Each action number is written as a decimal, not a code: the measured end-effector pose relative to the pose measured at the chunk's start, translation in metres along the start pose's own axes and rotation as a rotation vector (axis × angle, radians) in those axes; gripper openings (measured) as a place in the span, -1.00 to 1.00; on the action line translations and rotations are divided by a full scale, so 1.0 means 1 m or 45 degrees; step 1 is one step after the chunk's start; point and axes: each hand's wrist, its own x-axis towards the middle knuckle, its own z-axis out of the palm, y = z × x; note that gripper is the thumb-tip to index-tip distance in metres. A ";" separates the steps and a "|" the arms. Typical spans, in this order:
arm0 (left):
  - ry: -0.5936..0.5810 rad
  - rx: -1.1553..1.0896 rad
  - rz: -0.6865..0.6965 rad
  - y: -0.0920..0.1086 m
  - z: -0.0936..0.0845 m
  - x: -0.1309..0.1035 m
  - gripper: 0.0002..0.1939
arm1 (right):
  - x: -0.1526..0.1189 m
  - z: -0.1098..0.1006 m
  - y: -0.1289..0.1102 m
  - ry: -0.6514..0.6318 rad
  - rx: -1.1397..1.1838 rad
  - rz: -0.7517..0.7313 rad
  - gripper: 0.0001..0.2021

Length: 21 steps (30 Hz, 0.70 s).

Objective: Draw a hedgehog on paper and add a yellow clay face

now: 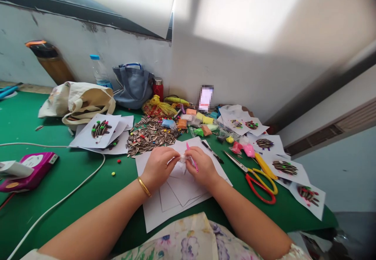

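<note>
My left hand (160, 166) and my right hand (203, 166) meet above loose white paper sheets (185, 191). Between their fingertips is a small whitish crumpled piece (182, 159), pinched from both sides; it looks like thin plastic, but its contents cannot be made out. A slim pink tool (188, 147) is held in my right hand, slanting across the fingers. Just beyond my left hand spreads a pile of striped sunflower seeds (151, 134). A black pen (210, 150) lies right of the paper, close to my right hand.
Scissors (254, 179) with red and yellow handles lie at right. Paper cards with seed pictures (284, 167) line the right edge; more cards (101, 130) lie left. Bagged coloured clay (188, 119), a phone (206, 97) and bags (133, 87) stand behind. A white cable (63, 199) crosses the left side.
</note>
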 end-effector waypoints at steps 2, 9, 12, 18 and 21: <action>-0.012 -0.003 0.010 -0.001 0.001 0.000 -0.89 | -0.001 0.001 0.001 0.008 0.008 0.019 -0.82; 0.032 -0.122 0.007 0.000 0.004 -0.001 -0.91 | -0.001 0.005 -0.006 0.032 0.076 -0.022 -0.86; 0.055 -0.103 -0.028 -0.002 0.005 -0.002 -0.88 | 0.003 0.001 -0.001 0.034 -0.022 -0.060 -0.87; -0.019 -0.023 -0.190 -0.013 0.002 -0.001 -0.75 | 0.011 -0.024 0.045 0.190 -0.570 0.125 -0.85; -0.242 0.060 -0.184 -0.016 0.000 0.001 -0.75 | 0.010 -0.032 0.063 0.204 -0.750 0.269 -0.83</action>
